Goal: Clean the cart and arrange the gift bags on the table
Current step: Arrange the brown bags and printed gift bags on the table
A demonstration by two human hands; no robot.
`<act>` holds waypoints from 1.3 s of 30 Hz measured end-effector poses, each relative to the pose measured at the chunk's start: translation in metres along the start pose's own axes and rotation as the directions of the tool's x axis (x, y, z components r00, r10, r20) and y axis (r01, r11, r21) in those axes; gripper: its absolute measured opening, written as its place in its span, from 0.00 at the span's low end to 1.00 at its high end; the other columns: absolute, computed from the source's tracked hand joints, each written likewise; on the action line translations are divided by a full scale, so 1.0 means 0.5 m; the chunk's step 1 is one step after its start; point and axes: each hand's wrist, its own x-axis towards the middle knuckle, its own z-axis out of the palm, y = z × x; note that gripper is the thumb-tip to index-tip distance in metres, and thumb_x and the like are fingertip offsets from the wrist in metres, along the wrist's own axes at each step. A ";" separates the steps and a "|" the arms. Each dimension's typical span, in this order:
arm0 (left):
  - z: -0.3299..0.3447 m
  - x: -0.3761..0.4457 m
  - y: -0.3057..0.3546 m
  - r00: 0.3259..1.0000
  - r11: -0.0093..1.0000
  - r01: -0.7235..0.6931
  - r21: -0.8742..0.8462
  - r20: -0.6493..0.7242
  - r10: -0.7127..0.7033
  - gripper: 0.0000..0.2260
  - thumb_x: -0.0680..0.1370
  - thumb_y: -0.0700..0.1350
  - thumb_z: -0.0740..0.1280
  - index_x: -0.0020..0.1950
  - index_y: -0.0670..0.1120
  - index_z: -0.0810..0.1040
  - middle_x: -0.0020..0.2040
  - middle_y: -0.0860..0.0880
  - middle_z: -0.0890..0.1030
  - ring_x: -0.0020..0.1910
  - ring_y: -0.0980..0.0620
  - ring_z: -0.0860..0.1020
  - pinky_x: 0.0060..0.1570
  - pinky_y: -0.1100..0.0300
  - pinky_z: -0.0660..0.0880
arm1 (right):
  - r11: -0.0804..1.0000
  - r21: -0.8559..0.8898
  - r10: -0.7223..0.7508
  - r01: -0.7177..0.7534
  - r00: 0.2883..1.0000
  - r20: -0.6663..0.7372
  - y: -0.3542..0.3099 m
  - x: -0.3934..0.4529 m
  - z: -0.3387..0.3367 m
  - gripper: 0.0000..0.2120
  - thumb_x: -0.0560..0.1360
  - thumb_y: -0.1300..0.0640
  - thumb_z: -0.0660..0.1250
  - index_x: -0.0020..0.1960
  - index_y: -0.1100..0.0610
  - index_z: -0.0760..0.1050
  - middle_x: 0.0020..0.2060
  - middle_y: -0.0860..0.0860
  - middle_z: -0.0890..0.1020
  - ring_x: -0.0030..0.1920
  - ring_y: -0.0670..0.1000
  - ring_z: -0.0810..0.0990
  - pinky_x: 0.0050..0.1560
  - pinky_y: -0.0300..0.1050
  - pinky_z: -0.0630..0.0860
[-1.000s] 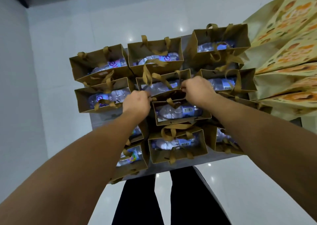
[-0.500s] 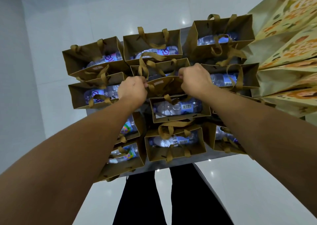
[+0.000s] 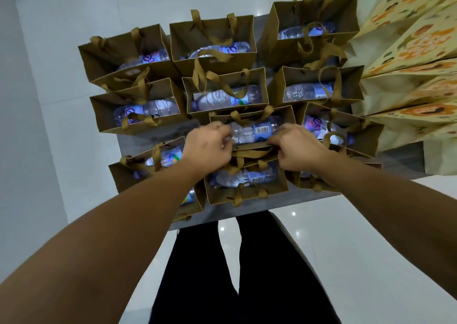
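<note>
Brown kraft paper makes up the gift bag [image 3: 252,126] at the middle of the tabletop [image 3: 158,138], third back-to-front in the centre column, with a clear water bottle [image 3: 249,131] lying on its side inside and a barcode label showing. The left hand [image 3: 206,148] has its grip curled on the bag's near left corner, fingers pinching the rim; the right hand [image 3: 294,148] has its grip closed the same way on the near right corner, so the near edge of the bag is held between both. Just in front of it stands another brown bag [image 3: 247,190] at the tabletop's near edge, its ribbon handles flopped over its own bottle. Around these, more brown bags sit in rows, touching side to side: a far row [image 3: 212,42] of three, a second row [image 3: 226,91] behind the held bag, and further ones to left and right, each with a bottle. To the right, well up the frame, lie pale yellow printed bags [image 3: 415,59] with orange patterns. Below the tabletop show dark trousers [image 3: 242,274] and a glossy white floor [image 3: 371,249].
</note>
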 end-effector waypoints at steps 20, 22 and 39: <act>0.022 0.074 0.016 0.892 0.892 0.437 -0.119 0.184 -0.412 0.12 0.85 0.51 0.59 0.60 0.49 0.80 0.50 0.47 0.78 0.51 0.47 0.74 0.49 0.53 0.69 | 0.926 0.352 0.200 -0.134 0.967 -0.158 0.020 0.064 -0.024 0.13 0.82 0.50 0.64 0.65 0.50 0.78 0.57 0.52 0.80 0.62 0.56 0.75 0.61 0.54 0.71; 0.023 0.079 0.019 0.886 0.889 0.442 -0.117 0.207 -0.414 0.12 0.85 0.51 0.59 0.60 0.50 0.80 0.51 0.48 0.79 0.53 0.47 0.75 0.50 0.52 0.71 | 0.938 0.334 0.145 -0.092 0.980 -0.137 0.016 0.065 -0.029 0.19 0.79 0.45 0.68 0.68 0.49 0.75 0.57 0.52 0.79 0.64 0.56 0.74 0.61 0.53 0.71; 0.030 0.082 0.024 0.873 0.874 0.467 -0.137 0.230 -0.430 0.13 0.85 0.52 0.60 0.65 0.51 0.78 0.58 0.45 0.79 0.60 0.45 0.75 0.55 0.51 0.73 | 0.972 0.234 0.059 -0.038 0.995 -0.082 0.013 0.051 0.008 0.21 0.75 0.64 0.69 0.67 0.53 0.74 0.53 0.54 0.79 0.57 0.57 0.77 0.57 0.52 0.76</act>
